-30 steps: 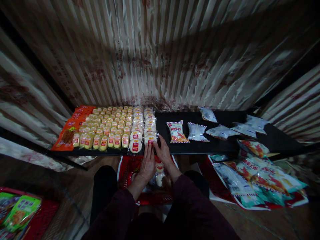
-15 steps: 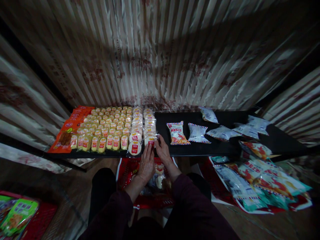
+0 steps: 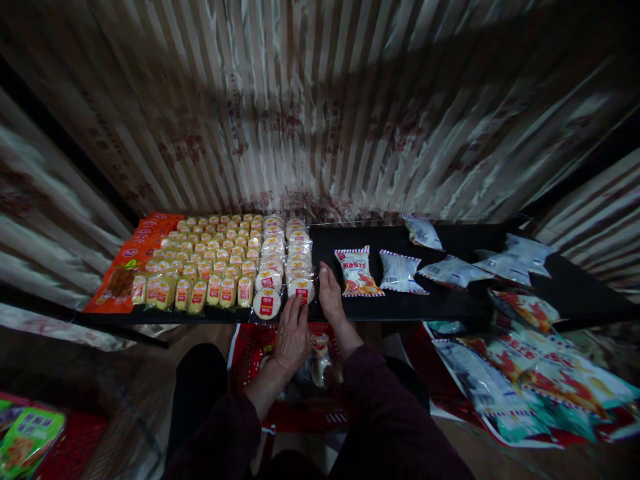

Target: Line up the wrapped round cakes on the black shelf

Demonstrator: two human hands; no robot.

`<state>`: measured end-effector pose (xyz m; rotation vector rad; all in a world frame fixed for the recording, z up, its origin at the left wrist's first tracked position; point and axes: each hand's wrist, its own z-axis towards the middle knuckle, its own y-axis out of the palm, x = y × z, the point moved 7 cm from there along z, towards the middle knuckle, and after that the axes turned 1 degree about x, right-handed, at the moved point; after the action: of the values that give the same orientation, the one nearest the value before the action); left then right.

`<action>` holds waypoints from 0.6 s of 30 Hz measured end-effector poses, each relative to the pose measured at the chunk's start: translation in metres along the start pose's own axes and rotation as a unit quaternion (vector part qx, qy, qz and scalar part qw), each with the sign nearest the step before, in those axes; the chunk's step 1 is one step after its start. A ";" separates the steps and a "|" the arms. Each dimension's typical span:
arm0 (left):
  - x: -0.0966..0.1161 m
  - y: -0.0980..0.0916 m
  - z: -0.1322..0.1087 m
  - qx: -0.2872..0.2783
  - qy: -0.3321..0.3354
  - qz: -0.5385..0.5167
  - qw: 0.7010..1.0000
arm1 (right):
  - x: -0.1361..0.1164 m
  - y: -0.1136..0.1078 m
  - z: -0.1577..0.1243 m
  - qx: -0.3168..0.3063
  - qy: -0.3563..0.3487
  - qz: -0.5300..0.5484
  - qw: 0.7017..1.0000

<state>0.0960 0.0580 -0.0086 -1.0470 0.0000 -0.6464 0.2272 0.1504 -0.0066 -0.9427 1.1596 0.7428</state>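
My left hand (image 3: 294, 335) rests with outstretched fingers on the front rice cracker packet (image 3: 301, 291), a round white cracker in clear wrap with a red label. It ends the right-hand column of such packets. Beside that column my right hand (image 3: 331, 298) stands on edge, fingers extended and nothing in it. A second column of rice cracker packets (image 3: 267, 303) lies just left. Further left are rows of small yellow wrapped snack rolls (image 3: 214, 291).
Orange bags (image 3: 117, 273) lie at the left end of the black shelf (image 3: 320, 240). White snack bags (image 3: 358, 272) are scattered on its right. A red basket (image 3: 240, 360) stands below my hands, another heaped with bags (image 3: 515, 373) at right. Green packs (image 3: 33, 437) sit lower left.
My right hand has come away from the front rice cracker packet and moved slightly right, its fingers straightening. My left fingers remain at the packet's front edge. The view has shifted slightly.
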 end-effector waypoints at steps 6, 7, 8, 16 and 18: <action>-0.004 0.001 0.003 0.017 -0.012 0.012 1.000 | -0.005 0.008 0.008 -0.036 0.004 -0.011 0.999; -0.005 0.001 0.004 0.018 -0.014 0.009 1.000 | -0.006 0.009 0.011 -0.040 0.002 -0.013 0.999; -0.005 0.000 0.006 0.019 -0.017 0.005 1.000 | -0.007 0.011 0.013 -0.043 -0.003 -0.015 0.999; -0.002 -0.008 0.019 0.034 -0.038 0.008 0.999 | -0.009 0.021 0.030 -0.074 0.019 -0.024 0.997; -0.002 -0.008 0.021 0.036 -0.038 0.009 0.999 | -0.009 0.023 0.031 -0.093 0.026 -0.028 0.995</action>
<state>0.0965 0.0728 0.0081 -1.0007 -0.0792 -0.5863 0.2178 0.1886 0.0008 -1.1524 1.1180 0.7938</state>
